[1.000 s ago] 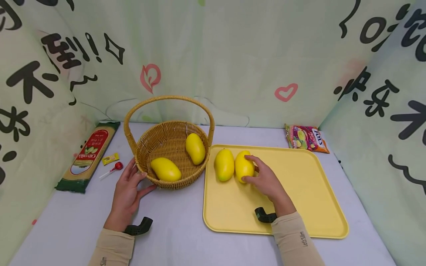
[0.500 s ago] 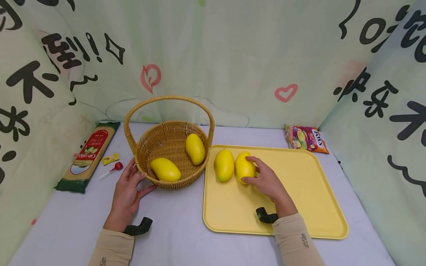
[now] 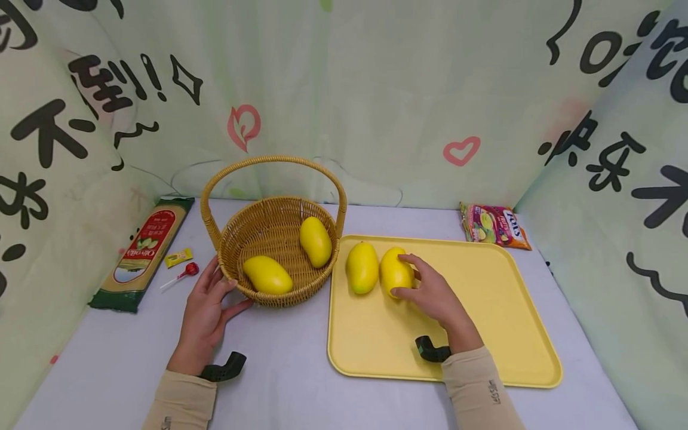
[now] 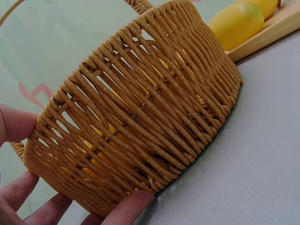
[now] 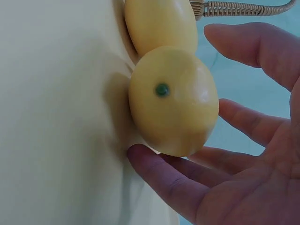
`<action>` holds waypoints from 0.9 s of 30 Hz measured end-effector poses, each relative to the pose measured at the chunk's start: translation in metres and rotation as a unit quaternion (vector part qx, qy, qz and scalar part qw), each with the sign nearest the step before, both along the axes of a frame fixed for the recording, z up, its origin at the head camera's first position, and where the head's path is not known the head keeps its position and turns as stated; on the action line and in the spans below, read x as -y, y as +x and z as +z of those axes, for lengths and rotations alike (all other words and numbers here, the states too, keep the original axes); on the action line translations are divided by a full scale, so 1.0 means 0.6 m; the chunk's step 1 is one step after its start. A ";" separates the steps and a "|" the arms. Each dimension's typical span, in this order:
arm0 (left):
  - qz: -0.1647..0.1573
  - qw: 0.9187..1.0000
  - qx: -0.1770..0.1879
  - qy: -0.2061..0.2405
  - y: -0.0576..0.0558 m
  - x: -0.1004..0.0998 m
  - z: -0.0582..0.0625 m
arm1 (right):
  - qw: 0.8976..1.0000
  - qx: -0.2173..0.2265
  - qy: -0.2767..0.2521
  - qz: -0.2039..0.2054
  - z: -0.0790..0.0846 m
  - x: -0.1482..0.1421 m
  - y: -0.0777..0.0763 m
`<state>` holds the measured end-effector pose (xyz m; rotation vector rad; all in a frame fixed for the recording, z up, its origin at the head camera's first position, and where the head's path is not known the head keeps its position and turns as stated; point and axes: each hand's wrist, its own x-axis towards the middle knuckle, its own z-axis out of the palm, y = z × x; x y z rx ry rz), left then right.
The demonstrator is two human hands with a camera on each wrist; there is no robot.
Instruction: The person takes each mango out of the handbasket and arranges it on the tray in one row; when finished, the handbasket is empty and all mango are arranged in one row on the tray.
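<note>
Mango point(image 3: 396, 272), tray's point(image 3: 484, 286) ten o'clock: nudged slightly toward three, unlifted; right hand's point(image 3: 434, 298) fingers curled round it. Basket point(image 3: 269, 224): left hand's point(image 3: 201, 319) spread fingers touching, eight o'clock.

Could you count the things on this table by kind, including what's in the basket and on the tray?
Yellow oval mango-like fruits: 4
Brown woven basket with arched handle: 1
Yellow rectangular tray: 1
Long green-and-tan packet: 1
Small yellow wrapped sweet: 1
Red round lollipop on pale stick: 1
Purple-and-orange snack bag: 1
Total: 10
</note>
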<state>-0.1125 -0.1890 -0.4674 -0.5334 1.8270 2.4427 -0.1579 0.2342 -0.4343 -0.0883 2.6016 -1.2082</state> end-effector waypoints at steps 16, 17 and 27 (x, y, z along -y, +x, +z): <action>-0.001 1.000 0.004 0.002 0.000 -0.001 0.003 | 0.990 -0.130 0.036 0.031 0.088 0.004 0.047; 0.000 1.000 0.004 0.003 0.000 -0.001 0.002 | 0.989 -0.139 0.029 0.037 0.097 0.010 0.050; 0.004 1.000 0.010 -0.001 -0.001 -0.001 0.001 | 0.967 -0.143 -0.021 0.209 0.175 0.118 0.031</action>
